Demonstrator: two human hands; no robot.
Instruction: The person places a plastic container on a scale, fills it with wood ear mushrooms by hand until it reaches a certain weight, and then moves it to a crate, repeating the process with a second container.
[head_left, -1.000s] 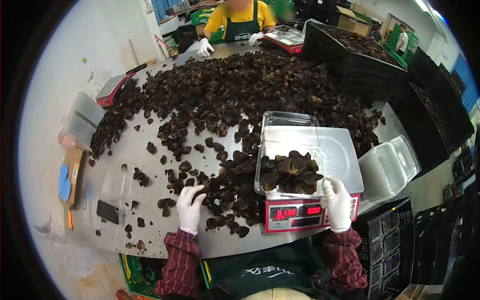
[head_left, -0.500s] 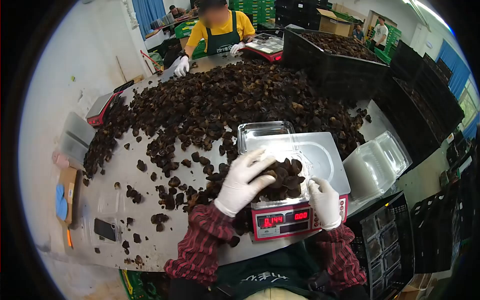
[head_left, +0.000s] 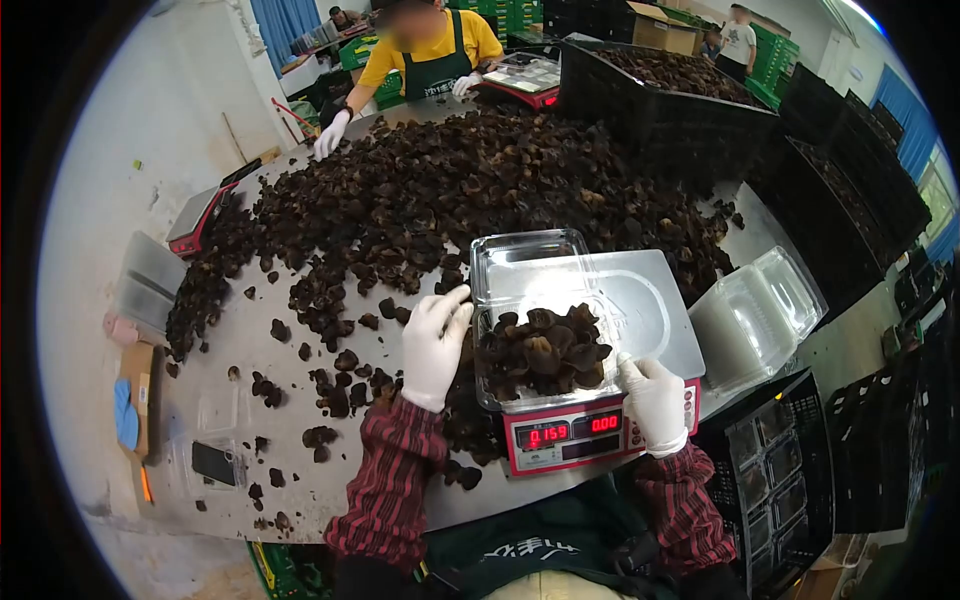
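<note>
A clear plastic clamshell box [head_left: 484, 385] lies open on a red and silver scale [head_left: 650, 300], its lid [head_left: 528, 262] folded back. Dark wood ear mushrooms [head_left: 550, 350] fill its base. The red display appears to read 0.159. My left hand [head_left: 435, 345], in a white glove, is at the box's left side, fingers closed near the lid's hinge; whether they pinch the edge is unclear. My right hand [head_left: 654, 402], also gloved, rests at the box's right side, fingertips by its edge, and what they hold is too small to tell.
A large mushroom heap [head_left: 470, 180] covers the table [head_left: 380, 490]. Across it, a co-worker in a yellow shirt [head_left: 475, 40] reaches into the heap. Stacked clear boxes [head_left: 745, 330] stand right of the scale, above a black crate [head_left: 818, 480]. A phone [head_left: 213, 463] lies at left.
My left hand has moved left, off the mushrooms to the box's side. The display went from 0.144 to 0.159. The co-worker's hand has shifted left.
</note>
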